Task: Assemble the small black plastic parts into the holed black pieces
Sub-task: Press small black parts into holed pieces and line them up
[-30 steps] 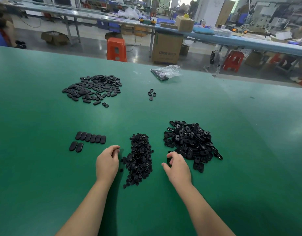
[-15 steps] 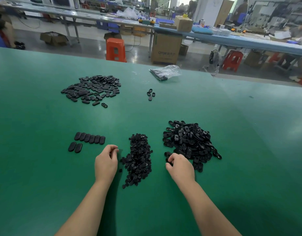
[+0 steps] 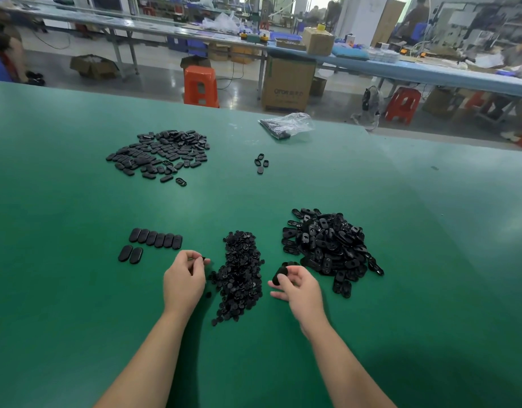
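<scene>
Left hand (image 3: 183,279) pinches one small part (image 3: 203,258) at its fingertips, beside the heap of small parts (image 3: 240,275). Right hand (image 3: 296,285) grips an oval holed piece (image 3: 280,273) just before the holed-piece pile (image 3: 327,245). Farther on the green worktop (image 3: 77,290): a row of assembled pieces (image 3: 155,239), then a larger spread (image 3: 161,153).

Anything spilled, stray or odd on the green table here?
Nothing damaged or spilled. A few strays only: four loose pieces lie apart between the far pile and the plastic bag, and one small part sits just off the small-parts pile.
</scene>
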Tool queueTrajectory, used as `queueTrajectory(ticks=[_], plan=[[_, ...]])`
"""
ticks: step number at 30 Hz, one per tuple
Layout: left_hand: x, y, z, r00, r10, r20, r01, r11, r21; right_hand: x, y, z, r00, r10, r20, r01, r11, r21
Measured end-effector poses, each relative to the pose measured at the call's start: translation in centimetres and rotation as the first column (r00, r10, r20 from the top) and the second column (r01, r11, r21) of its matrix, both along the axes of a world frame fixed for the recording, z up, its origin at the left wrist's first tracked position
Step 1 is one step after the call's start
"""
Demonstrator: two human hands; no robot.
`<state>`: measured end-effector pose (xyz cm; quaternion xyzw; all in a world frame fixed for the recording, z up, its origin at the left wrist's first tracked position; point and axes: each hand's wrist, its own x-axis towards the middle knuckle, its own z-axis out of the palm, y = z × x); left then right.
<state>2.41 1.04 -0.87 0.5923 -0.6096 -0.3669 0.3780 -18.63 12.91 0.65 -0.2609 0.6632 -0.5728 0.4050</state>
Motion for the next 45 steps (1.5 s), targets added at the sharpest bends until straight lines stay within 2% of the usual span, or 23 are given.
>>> queueTrajectory(ticks=[2, 7, 10, 18, 24, 28, 30, 35, 41, 45], plan=[[-0.1, -0.1, 0.0, 1.0, -0.005, -0.009, 0.005, 1.0, 0.001, 0.8, 0.1, -0.5, 1.0, -0.021, -0.02, 0.02, 1.0, -0.015], [0.2, -0.1, -0.1, 0.999, 0.007, -0.038, -0.007, 1.0, 0.009, 2.0, 0.3, -1.1, 0.979, -0.06, -0.194, 0.056, 0.998, -0.024], [0.1, -0.1, 0.1, 0.999, 0.011, -0.042, -0.01, 1.0, 0.005, 2.0, 0.3, -1.0, 0.969, -0.036, -0.243, 0.037, 0.999, -0.001], [-0.7, -0.2, 1.3, 0.998, -0.044, -0.049, 0.046, 0.998, 0.052, 1.8, 0.6, -1.2, 0.967, -0.042, -0.25, 0.044, 0.999, 0.003], [-4.8, 2.6, 3.3, 0.964, -0.175, -0.202, 0.195, 0.977, 0.082, 1.9, 0.5, -1.3, 0.978, -0.048, -0.205, 0.043, 0.999, -0.029], [-6.9, 4.4, 3.6, 0.929, -0.366, -0.059, 0.37, 0.927, 0.061, 2.0, 0.5, -1.4, 0.976, -0.054, -0.209, 0.046, 0.998, -0.042], [-7.2, 4.8, 3.6, 0.913, -0.409, -0.007, 0.409, 0.911, 0.055, 1.9, 0.5, -1.2, 0.974, -0.044, -0.224, 0.034, 0.998, -0.05], [-7.8, 5.1, 3.7, 0.895, -0.446, 0.011, 0.445, 0.894, 0.044, 1.7, 0.7, -1.1, 0.966, -0.038, -0.257, 0.021, 0.998, -0.067], [-8.6, 5.1, 3.6, 0.881, -0.451, 0.141, 0.454, 0.891, 0.015, 1.6, 0.4, -1.6, 0.962, -0.015, -0.273, 0.014, 1.0, -0.008], [-8.9, 4.6, 3.8, 0.864, -0.445, 0.238, 0.458, 0.889, -0.004, 1.6, 0.4, -1.8, 0.971, -0.019, -0.24, 0.01, 0.999, -0.036]])
